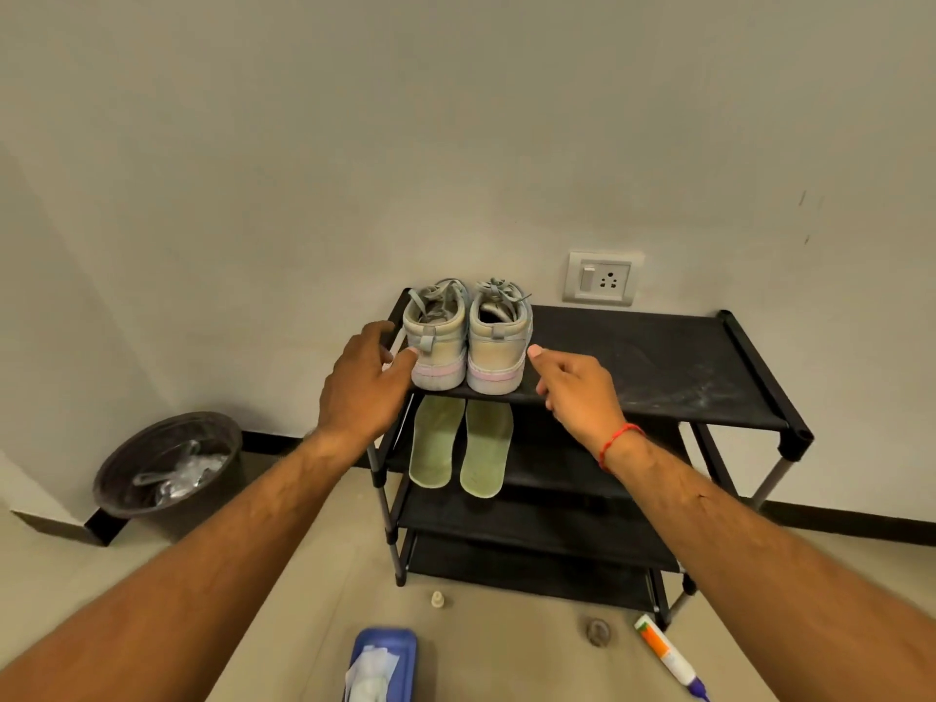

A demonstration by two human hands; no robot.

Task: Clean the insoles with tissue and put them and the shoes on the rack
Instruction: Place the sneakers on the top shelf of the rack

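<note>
Black rack carries both shoes at top shelf's L end, heels toward camera; two green insoles lie side by side on shelf below. L hand reaches fwd, arm extended, fingers loose, thumb tip touching L shoe heel. R hand is likewise extended, fingers half-curled, holding nothing, one fingertip just beside R shoe heel.

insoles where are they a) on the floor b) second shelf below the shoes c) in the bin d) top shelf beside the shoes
b: both insoles lie side by side on the second shelf, under the shoes on the top shelf.
</note>
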